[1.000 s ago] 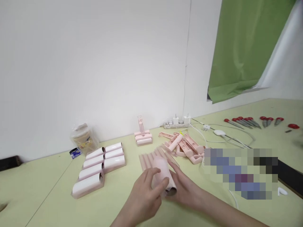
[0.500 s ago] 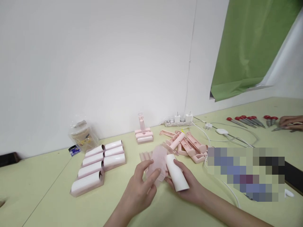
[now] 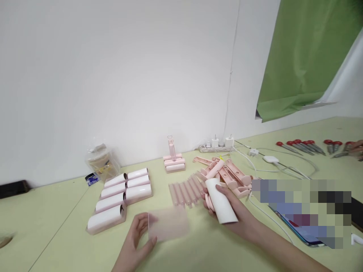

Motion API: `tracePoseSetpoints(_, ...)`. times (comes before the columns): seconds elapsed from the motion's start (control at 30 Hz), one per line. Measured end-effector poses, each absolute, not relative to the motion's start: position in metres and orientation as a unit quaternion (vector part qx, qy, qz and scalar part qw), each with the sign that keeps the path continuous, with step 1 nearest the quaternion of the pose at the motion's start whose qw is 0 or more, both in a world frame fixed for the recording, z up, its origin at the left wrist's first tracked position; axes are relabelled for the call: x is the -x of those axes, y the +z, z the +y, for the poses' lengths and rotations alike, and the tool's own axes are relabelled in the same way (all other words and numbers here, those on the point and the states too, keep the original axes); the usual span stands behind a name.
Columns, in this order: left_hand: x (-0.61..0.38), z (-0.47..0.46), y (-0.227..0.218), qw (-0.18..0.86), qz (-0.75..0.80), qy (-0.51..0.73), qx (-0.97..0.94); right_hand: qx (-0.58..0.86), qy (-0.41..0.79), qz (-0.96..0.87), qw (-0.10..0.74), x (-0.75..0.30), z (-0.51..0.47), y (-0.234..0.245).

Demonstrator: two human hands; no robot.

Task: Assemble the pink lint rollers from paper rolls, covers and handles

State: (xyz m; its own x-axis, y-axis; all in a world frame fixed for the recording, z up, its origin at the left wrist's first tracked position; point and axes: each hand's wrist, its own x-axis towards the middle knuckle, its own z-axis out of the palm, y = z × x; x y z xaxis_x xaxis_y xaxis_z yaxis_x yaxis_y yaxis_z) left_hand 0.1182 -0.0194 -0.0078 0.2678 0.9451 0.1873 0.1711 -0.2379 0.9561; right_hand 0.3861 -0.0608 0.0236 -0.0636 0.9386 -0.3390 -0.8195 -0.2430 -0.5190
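Observation:
My left hand (image 3: 138, 238) pinches the left edge of a translucent pink plastic cover (image 3: 171, 223), which is slightly blurred above the table. In my right hand (image 3: 236, 215) is a white lint roller (image 3: 220, 200), tilted, with the fingers wrapped round it. A pink plastic piece (image 3: 209, 202) shows between that roll and my fingertips; how the two join is hidden. Just left of my right hand lie several clear pink tubes (image 3: 184, 190) in a row. Behind it is a pile of pink plastic holders (image 3: 231, 173).
Several white rolls in pink covers (image 3: 113, 204) stand in two rows at left. Small pink rollers (image 3: 174, 162), a bagged item (image 3: 103, 160) and a power strip (image 3: 217, 148) line the wall. Cables, a partly pixelated phone (image 3: 300, 230), red-topped tools (image 3: 309, 143) and another person's hand (image 3: 356, 148) are at right.
My left hand has moved left and down with the pink cover, away from the roll. The clear tubes behind it now show. My right hand with the roll has shifted slightly right.

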Motion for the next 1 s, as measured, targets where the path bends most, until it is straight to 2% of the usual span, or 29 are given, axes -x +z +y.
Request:
tracePoseSetpoints(0.07, -0.114, -0.024, -0.017, 0.453, 0.451, 0.361, -0.679, 0.314, 0.728, -0.111, 0.599, -0.384, -0.063, 0.026)
tracePoseSetpoints(0.2, -0.126, -0.023, -0.017, 0.384, 0.513, 0.271, -0.718, 0.342, 0.715, -0.173, 0.584, -0.377, -0.067, 0.028)
tracePoseSetpoints(0.3, -0.139, -0.019, -0.006, 0.327, 0.526, 0.257, -0.742, 0.37, 0.682, -0.215, 0.593, -0.373, -0.07, 0.028)
tracePoseSetpoints(0.4, -0.15, -0.025, 0.006, 0.286, 0.478, 0.293, -0.777, 0.404, 0.659, -0.271, 0.574, -0.368, -0.078, 0.03)
tracePoseSetpoints(0.47, -0.161, -0.037, 0.009, 0.337, 0.403, 0.339, -0.781, 0.426, 0.641, -0.365, 0.524, -0.362, -0.087, 0.032)
tracePoseSetpoints(0.57, -0.187, -0.057, 0.008, 0.551, 0.359, 0.35, -0.667, 0.453, 0.579, -0.51, 0.446, -0.352, -0.102, 0.033)
tracePoseSetpoints(0.63, -0.206, -0.065, 0.008, 0.678, 0.372, 0.325, -0.544, 0.479, 0.565, -0.524, 0.422, -0.348, -0.107, 0.031)
tracePoseSetpoints(0.7, -0.22, -0.065, 0.011, 0.749, 0.345, 0.335, -0.455, 0.486, 0.587, -0.489, 0.425, -0.349, -0.105, 0.027)
tracePoseSetpoints(0.77, -0.227, -0.059, 0.017, 0.77, 0.3, 0.39, -0.407, 0.453, 0.614, -0.454, 0.461, -0.355, -0.097, 0.024)
tracePoseSetpoints(0.87, -0.226, -0.046, 0.026, 0.734, 0.302, 0.459, -0.399, 0.414, 0.601, -0.398, 0.555, -0.372, -0.082, 0.028)
tracePoseSetpoints(0.93, -0.224, -0.04, 0.026, 0.734, 0.307, 0.427, -0.431, 0.415, 0.584, -0.369, 0.592, -0.383, -0.075, 0.033)
tracePoseSetpoints(1.0, -0.222, -0.039, 0.021, 0.768, 0.301, 0.338, -0.453, 0.426, 0.569, -0.369, 0.599, -0.389, -0.073, 0.037)
